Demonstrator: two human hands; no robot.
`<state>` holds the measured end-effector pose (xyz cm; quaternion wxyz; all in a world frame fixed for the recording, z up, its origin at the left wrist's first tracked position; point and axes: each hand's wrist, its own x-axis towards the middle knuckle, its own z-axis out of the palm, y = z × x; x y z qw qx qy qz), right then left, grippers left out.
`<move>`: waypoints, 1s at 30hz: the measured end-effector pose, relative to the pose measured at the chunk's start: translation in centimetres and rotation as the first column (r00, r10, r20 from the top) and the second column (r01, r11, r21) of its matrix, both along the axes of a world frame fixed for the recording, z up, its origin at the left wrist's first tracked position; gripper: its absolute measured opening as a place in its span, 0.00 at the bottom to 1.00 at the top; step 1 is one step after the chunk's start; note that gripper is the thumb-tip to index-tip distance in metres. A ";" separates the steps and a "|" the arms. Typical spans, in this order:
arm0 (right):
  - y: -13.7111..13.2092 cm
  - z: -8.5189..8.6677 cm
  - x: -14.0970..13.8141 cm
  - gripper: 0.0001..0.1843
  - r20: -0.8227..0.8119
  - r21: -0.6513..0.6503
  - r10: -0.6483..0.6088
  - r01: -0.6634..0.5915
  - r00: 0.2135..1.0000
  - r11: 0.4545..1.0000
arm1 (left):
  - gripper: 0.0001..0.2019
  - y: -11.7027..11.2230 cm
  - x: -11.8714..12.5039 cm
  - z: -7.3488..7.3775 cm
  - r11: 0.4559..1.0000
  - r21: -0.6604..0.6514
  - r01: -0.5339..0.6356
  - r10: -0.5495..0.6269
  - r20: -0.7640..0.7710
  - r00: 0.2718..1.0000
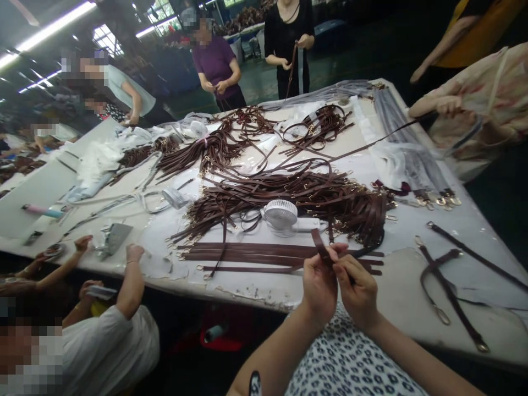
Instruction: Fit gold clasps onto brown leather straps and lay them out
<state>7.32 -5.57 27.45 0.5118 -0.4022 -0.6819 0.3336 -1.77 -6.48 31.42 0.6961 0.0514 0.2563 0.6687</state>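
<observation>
The fingers (340,263) of both hands: closed together, thumbs and fingertips pinching one end of a brown leather strap (318,242), which stands up from the grip just above the near edge of a white-covered table (247,289). The left hand (319,289) and right hand (357,291): raised side by side, nearly touching, with the forearms running back to a blue-and-white patterned blouse (350,357). Nearest on the table: several flat brown straps (247,256), laid roughly parallel just beyond the hands, with metal clasps at some ends (the strap's length past the fingers is hard to trace among them). Further on: a large heap of brown straps (289,192), with a small white fan (279,214) resting against it. To the right of the hands: two dark straps with metal fittings (449,291), lying loose on the table.
</observation>
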 end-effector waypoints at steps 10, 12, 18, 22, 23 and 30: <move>0.0 -0.1 0.0 0.10 -0.020 -0.014 -0.108 0.107 0.994 0.994 | 0.07 -0.1 0.9 -0.6 1.000 0.006 -0.001 0.001 -0.037 0.999; 0.1 -0.3 0.0 0.09 -0.013 -0.037 -0.121 0.120 0.993 0.992 | 0.16 -0.5 1.5 -1.1 1.000 -0.027 -0.014 0.010 -0.129 0.992; 0.3 -1.8 0.7 0.15 -0.040 -0.079 -0.008 0.005 0.999 0.997 | 0.17 -0.5 0.8 -2.2 0.999 0.004 0.051 -0.049 -0.213 0.976; 0.6 -0.9 2.1 0.15 0.037 -0.066 0.011 -0.009 0.999 0.998 | 0.24 -0.3 -0.8 -2.4 0.998 0.045 0.036 -0.009 -0.501 0.866; 0.8 -0.3 2.5 0.12 0.069 -0.038 -0.062 0.065 0.996 0.997 | 0.26 -0.4 -1.2 -2.6 0.998 0.036 0.045 -0.016 -0.574 0.819; 2.7 2.6 3.1 0.09 0.171 0.039 0.216 -0.226 0.961 0.973 | 0.43 -1.0 -1.9 -4.7 0.984 -0.110 0.137 -0.176 -0.618 0.766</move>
